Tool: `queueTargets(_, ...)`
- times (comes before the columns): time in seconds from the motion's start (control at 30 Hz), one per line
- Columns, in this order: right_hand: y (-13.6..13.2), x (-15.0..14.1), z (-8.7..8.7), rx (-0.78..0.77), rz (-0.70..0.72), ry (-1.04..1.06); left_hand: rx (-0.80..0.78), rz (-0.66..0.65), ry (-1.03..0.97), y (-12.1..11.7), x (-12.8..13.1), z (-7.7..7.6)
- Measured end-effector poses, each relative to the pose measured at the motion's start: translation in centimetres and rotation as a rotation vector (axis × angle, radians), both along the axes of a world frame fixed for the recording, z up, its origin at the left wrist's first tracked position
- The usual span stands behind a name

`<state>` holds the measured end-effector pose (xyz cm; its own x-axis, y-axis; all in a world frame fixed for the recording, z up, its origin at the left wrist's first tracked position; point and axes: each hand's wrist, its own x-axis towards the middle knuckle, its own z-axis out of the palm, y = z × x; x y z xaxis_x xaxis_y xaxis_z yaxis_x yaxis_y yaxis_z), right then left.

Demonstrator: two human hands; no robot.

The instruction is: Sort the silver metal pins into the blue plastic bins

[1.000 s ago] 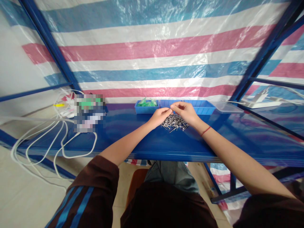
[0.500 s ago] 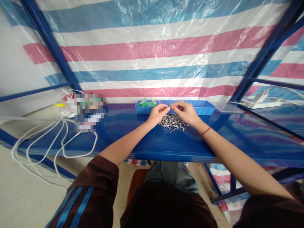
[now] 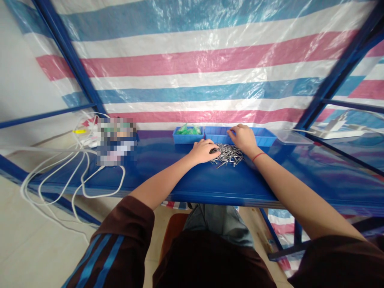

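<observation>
A loose pile of small slim metal pieces that look like rivets [image 3: 229,155] lies on the blue tabletop. My left hand [image 3: 205,151] reaches over the pile's left edge, fingers curved and parted from the thumb, with nothing seen held. Behind the pile stands a long blue plastic tray [image 3: 264,138]. Over its front wall hovers my right hand [image 3: 243,138], thumb and fingers apart, fingertips partly hidden by the hand itself. Left of that tray, a smaller blue bin [image 3: 187,139] contains crumpled green plastic [image 3: 189,129].
A clear plastic lid [image 3: 295,137] lies right of the tray, near a white power strip [image 3: 342,130]. White cables [image 3: 85,176] loop over the table's left end beside blurred items. Blue metal posts [image 3: 315,96] and a striped sheet [image 3: 192,64] stand behind.
My hands were together above the pile, fingertips meeting at a tiny piece. Now they are apart: the left has lowered to the pile, the right has shifted right to the tray.
</observation>
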<state>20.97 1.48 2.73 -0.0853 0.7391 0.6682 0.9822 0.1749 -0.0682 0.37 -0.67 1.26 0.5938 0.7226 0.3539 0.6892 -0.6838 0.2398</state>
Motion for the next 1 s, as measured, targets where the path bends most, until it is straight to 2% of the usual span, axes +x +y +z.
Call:
queueTargets(0.17,-0.8,-0.3,0.4,0.039,0.071,0.036,0.020,-0.006,0.051,-0.3,-0.1,0.4)
queueTargets(0.43,-2.3,-1.8,0.5,0.003,0.281,0.087,0.062,-0.011,0.094,-0.3,0.0,0.5)
queueTargets(0.77,-3.3,-2.0,0.9,-0.079,0.383,0.065,-0.071,-0.097,0.120,0.7,-1.0,1.1)
queueTargets(1.0,-3.6,-2.2,0.9,-0.138,0.449,0.034,0.040,-0.071,0.126,1.0,-1.3,1.1)
